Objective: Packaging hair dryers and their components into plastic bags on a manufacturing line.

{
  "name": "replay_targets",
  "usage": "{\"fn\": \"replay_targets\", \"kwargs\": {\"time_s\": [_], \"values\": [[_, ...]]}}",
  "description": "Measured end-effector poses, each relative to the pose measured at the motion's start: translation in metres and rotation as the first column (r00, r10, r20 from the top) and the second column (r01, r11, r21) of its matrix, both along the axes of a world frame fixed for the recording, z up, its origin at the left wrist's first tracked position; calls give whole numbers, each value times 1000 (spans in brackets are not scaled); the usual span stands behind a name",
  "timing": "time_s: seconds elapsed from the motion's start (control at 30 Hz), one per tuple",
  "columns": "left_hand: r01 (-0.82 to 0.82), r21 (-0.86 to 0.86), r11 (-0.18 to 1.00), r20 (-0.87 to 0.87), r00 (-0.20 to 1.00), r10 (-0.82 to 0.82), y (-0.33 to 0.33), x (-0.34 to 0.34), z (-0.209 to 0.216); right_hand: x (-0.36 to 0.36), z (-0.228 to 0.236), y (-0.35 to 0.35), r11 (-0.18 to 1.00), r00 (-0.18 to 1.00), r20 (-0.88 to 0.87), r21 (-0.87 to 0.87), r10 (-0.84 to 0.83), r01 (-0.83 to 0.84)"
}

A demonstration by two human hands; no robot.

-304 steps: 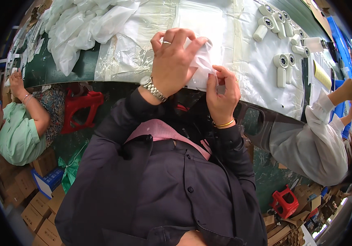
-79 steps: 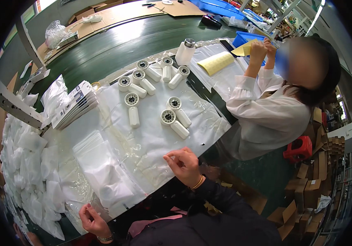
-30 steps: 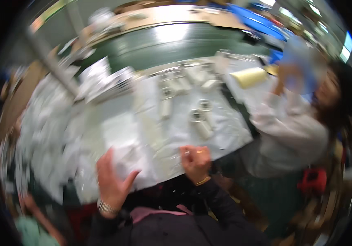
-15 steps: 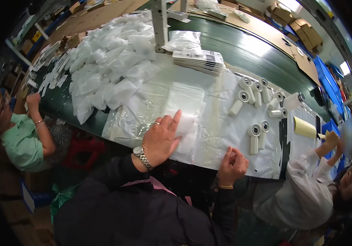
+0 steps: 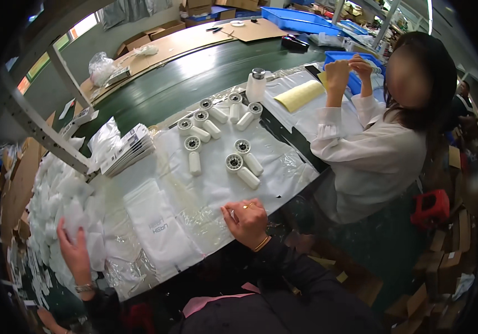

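Note:
My left hand (image 5: pixel 76 255), a watch on its wrist, reaches to the near edge of a pile of crumpled white translucent bags (image 5: pixel 63 192). Its thumb and fingers are apart, next to one of the bags; whether it touches that bag I cannot tell. My right hand (image 5: pixel 248 224), with a ring and a gold bracelet, is closed above the table's front edge, fingers curled together and nothing visible in them. Between the hands lies a flat stack of white printed bags (image 5: pixel 158 225). Beyond my right hand lie several white handled devices (image 5: pixel 243 161) with round, dark-centred heads.
A stack of printed flat cards (image 5: pixel 130 151) sits by a metal post (image 5: pixel 41 122). On the right a co-worker (image 5: pixel 369 150) raises both hands beside a yellow sheet (image 5: pixel 300 96) and a white bottle (image 5: pixel 256 86). Behind runs a green belt (image 5: pixel 194 75); blue trays (image 5: pixel 305 21) stand farther back.
The view has turned to the right. My left hand has left the flat stack of bags and moved left to the crumpled pile. My right hand stays closed near the table's front edge.

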State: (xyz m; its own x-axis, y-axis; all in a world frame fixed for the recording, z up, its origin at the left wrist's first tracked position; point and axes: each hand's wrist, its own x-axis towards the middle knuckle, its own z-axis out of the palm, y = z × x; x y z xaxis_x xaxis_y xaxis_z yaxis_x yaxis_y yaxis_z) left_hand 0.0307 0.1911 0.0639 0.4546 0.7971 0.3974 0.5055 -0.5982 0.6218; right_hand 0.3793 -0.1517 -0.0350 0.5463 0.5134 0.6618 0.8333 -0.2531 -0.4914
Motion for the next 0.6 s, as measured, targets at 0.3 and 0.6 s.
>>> {"fn": "replay_targets", "kwargs": {"time_s": [0.3, 0.6], "values": [[-313, 456, 833, -257, 850, 460, 198, -46, -19, -2, -2, 7, 998, 999, 44, 55, -1, -1], [-321, 533, 783, -409, 713, 570, 234, -21, -32, 2, -3, 7, 999, 998, 56, 51, -16, 13]]}}
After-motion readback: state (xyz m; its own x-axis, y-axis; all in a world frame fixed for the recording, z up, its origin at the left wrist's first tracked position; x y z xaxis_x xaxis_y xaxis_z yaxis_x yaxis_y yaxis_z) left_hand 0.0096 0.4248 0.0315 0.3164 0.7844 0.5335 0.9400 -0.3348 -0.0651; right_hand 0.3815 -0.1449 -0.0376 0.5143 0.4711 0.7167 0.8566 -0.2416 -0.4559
